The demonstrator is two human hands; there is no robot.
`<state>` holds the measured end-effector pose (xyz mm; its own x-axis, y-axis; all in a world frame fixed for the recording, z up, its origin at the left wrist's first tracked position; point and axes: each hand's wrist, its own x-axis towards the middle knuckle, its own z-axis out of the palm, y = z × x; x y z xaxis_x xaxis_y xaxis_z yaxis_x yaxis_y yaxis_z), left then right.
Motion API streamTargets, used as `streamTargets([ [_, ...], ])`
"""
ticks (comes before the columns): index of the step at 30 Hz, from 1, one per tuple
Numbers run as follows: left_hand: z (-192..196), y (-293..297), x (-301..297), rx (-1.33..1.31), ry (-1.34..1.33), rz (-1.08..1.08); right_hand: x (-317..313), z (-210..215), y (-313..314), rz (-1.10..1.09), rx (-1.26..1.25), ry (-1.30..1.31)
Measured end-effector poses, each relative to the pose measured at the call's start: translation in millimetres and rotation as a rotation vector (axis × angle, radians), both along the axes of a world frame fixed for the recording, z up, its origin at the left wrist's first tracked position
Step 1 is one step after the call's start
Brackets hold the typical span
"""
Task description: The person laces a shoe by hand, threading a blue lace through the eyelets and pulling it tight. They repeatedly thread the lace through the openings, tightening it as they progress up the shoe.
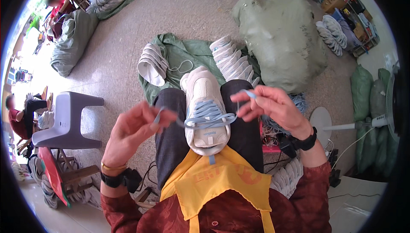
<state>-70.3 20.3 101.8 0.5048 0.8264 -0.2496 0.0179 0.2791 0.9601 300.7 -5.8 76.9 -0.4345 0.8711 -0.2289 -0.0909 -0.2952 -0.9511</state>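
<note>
i see my left hand (136,127) pinching one end of the blue lace (209,114), my right hand (268,107) pinching the other, white shoe (205,109) resting between my knees.

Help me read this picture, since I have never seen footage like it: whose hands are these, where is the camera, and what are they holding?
The camera sits on a person's head and looks down, so the round, bent edges come from its wide lens. The two hands are that person's own. A white shoe rests on their lap, toe pointing away, above a yellow apron. The left hand and right hand each pinch one end of its light blue lace, pulled out sideways. On the floor beyond lie rows of white shoes on green cloth, a big green sack, and a grey stool to the left.
</note>
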Motion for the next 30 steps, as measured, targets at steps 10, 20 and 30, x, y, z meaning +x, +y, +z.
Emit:
streamTargets([
  [10, -46.8, -19.1, 36.0, 0.231, -0.033, -0.001, -24.8, -49.1, -31.7, -0.235, 0.232, 0.002],
  [20, -59.4, -44.0, 34.5, 0.156, 0.067, 0.110, -38.3, -71.6, -48.3, -0.453, 0.015, 0.046],
  [30, -66.7, -45.9, 37.5, 0.027, 0.002, 0.164, -46.6, -87.7, -46.0, -0.482, 0.053, 0.088],
])
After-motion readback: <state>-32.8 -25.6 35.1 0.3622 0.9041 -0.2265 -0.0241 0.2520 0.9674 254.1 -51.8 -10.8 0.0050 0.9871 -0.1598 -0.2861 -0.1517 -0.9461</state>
